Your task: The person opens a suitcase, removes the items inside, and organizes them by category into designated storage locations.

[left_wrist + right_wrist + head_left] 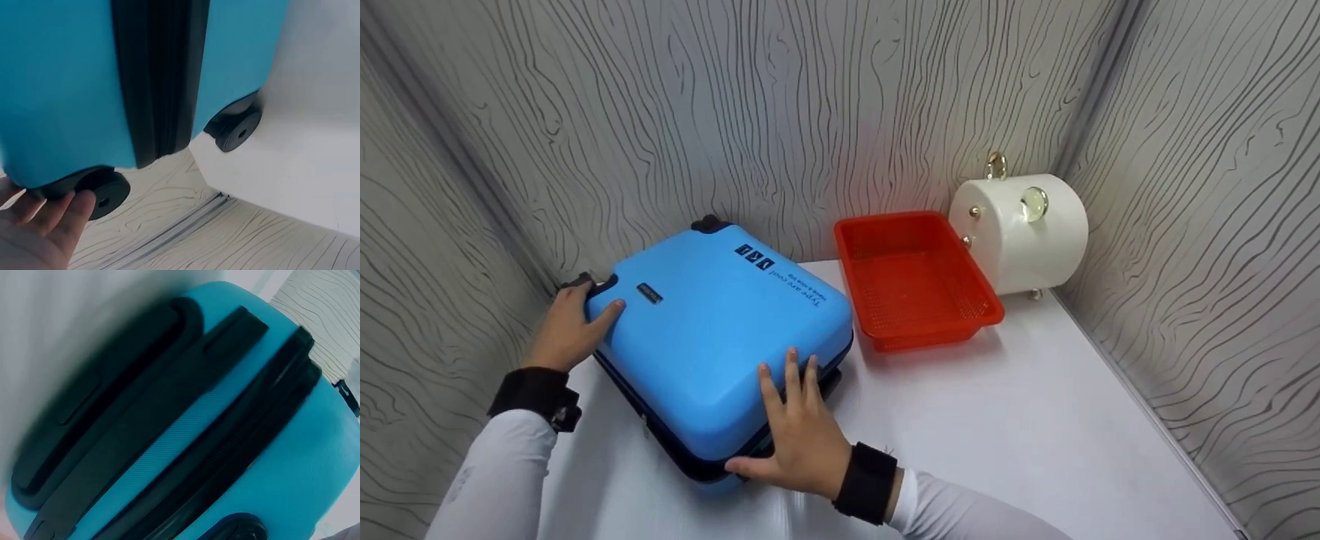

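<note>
Blue hard-shell suitcase (pixel 712 330), seemingly mid-positioning: left hand (pixel 570 324) grips 9-o'clock corner (pixel 601 290), right hand (pixel 801 442) splays at 5 o'clock; steadying likely needed next.

White sleeves (pixel 502 465), black wristbands (pixel 866 482)

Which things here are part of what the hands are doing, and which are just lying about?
Part of the job:
- Blue suitcase: left fingers on a corner wheel, right fingers spread at its near edge.

Just lying about:
- Red basket, beside the suitcase, untouched.
- White cylinder with shiny knobs, behind the basket's right side, untouched.
</note>
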Action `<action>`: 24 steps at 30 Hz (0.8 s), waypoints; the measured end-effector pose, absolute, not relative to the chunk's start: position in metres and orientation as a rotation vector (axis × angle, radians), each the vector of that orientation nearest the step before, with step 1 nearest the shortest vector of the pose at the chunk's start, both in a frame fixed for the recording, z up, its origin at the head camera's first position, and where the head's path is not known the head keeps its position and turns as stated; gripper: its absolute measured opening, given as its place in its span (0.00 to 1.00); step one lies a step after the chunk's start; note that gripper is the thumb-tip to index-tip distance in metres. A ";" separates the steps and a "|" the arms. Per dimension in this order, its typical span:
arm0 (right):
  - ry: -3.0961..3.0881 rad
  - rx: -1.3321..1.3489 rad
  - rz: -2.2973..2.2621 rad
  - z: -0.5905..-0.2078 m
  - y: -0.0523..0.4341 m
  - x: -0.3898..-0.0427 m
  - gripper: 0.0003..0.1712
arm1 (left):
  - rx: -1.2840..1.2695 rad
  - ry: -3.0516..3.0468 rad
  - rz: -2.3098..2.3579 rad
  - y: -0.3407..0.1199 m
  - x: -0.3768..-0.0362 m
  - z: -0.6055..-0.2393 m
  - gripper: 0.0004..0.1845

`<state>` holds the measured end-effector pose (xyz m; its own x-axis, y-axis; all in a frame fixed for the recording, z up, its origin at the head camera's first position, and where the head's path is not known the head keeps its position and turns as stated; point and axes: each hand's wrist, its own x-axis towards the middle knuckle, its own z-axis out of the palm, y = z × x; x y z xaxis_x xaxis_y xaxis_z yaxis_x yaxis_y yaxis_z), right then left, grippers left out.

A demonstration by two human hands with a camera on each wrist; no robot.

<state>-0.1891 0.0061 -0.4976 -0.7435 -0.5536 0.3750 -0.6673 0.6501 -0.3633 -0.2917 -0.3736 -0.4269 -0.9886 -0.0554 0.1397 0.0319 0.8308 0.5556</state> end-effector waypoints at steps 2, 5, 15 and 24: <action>-2.653 1.030 0.745 -0.496 0.009 -0.192 0.73 | 0.031 -2.837 -0.873 -0.372 -0.288 -0.430 0.49; -2.662 1.048 0.777 -0.495 0.016 -0.201 0.76 | 0.036 -2.819 -0.859 -0.370 -0.280 -0.432 0.48; -2.776 1.012 0.846 -0.485 0.043 -0.246 0.82 | -0.006 -2.746 -0.811 -0.355 -0.238 -0.439 0.36; -2.808 1.003 0.885 -0.484 0.059 -0.269 0.82 | 0.006 -2.738 -0.676 -0.342 -0.211 -0.444 0.33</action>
